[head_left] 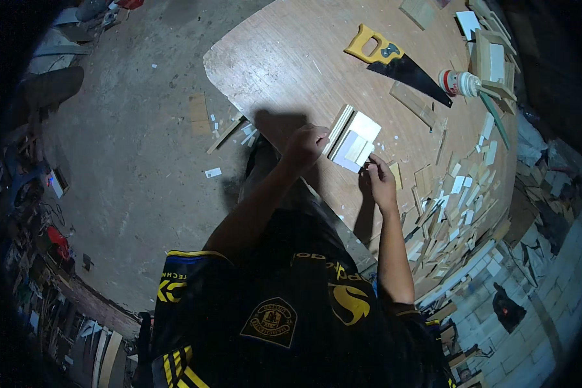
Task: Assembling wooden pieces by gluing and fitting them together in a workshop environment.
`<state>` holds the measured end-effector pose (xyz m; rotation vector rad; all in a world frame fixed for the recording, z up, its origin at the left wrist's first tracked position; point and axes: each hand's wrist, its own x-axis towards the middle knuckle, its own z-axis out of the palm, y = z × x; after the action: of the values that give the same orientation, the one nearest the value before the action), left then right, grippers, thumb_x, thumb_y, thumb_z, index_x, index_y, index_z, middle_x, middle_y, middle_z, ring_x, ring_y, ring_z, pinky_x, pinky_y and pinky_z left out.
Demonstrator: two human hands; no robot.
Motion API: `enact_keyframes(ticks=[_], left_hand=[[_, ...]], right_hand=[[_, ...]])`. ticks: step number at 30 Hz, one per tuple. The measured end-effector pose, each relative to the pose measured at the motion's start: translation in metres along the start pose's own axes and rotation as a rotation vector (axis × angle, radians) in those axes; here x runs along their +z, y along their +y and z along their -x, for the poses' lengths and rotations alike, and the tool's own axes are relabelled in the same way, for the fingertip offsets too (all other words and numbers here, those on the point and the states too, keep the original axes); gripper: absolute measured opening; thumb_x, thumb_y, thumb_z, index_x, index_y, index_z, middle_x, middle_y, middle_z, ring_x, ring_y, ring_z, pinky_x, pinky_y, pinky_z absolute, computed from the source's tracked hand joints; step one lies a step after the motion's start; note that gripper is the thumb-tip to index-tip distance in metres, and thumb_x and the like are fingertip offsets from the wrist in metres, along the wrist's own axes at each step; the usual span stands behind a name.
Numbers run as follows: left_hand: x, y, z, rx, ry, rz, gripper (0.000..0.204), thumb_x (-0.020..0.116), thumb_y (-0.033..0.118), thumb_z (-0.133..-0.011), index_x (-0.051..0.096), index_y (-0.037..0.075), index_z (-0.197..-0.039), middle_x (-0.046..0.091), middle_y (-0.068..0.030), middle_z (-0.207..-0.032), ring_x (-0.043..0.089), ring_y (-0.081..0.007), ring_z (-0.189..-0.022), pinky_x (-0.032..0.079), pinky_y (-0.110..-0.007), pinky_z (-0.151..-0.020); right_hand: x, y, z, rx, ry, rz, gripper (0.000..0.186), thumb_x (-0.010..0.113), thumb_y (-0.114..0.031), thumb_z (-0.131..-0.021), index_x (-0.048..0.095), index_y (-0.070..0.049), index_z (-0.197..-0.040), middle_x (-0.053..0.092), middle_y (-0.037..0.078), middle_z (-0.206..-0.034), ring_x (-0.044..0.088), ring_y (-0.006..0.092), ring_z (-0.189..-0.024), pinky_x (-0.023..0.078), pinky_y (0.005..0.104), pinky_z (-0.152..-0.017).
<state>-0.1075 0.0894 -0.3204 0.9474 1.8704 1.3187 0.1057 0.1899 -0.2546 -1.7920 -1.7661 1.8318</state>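
Over the near edge of the wooden table, a small wooden piece [367, 127] made of stacked flat boards is between my hands. Its left side has a ridged strip with a dark groove, and a pale board and a small light block lie on its face. My left hand [306, 147] is closed like a fist against its left edge, with the fingertips partly hidden. At its lower right corner, my right hand [383, 184] pinches the edge between thumb and fingers.
A handsaw [398, 64] with a yellow handle lies on the table [271, 52]. Beside its tip is a white glue bottle [459, 83] with a red label. Many wood offcuts [456, 194] cover the right side. Scraps and a stick [226, 134] lie on the floor.
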Motion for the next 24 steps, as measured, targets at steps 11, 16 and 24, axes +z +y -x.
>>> enact_keyframes(ticks=[11, 16, 24], left_hand=[[-0.002, -0.004, -0.001, -0.067, -0.194, 0.055, 0.034, 0.063, 0.009, -0.081, 0.061, 0.006, -0.115, 0.062, -0.0177, -0.091, 0.062, -0.0344, -0.081, 0.051, -0.042, -0.070], [-0.004, 0.008, -0.003, -0.139, -0.234, 0.026, 0.035, 0.063, 0.006, -0.081, 0.061, 0.006, -0.115, 0.062, -0.0174, -0.091, 0.063, -0.0321, -0.079, 0.052, -0.039, -0.068], [-0.003, 0.003, -0.002, -0.083, -0.191, 0.175, 0.033, 0.061, -0.001, -0.081, 0.061, 0.004, -0.114, 0.061, -0.0159, -0.086, 0.063, -0.0277, -0.076, 0.052, -0.034, -0.066]], right_hand=[[0.008, -0.011, -0.010, -0.020, 0.059, 0.174, 0.038, 0.050, -0.014, -0.098, 0.049, -0.002, -0.133, 0.063, 0.004, -0.093, 0.057, 0.0090, -0.078, 0.047, 0.0228, -0.069], [0.004, 0.001, -0.020, 0.032, 0.060, 0.208, 0.037, 0.050, -0.012, -0.097, 0.050, -0.001, -0.132, 0.065, 0.007, -0.097, 0.059, 0.0111, -0.084, 0.048, 0.0247, -0.075], [0.003, 0.017, -0.025, -0.079, 0.082, 0.279, 0.035, 0.049, -0.011, -0.097, 0.053, -0.005, -0.131, 0.061, 0.001, -0.087, 0.053, 0.0078, -0.070, 0.046, 0.0240, -0.065]])
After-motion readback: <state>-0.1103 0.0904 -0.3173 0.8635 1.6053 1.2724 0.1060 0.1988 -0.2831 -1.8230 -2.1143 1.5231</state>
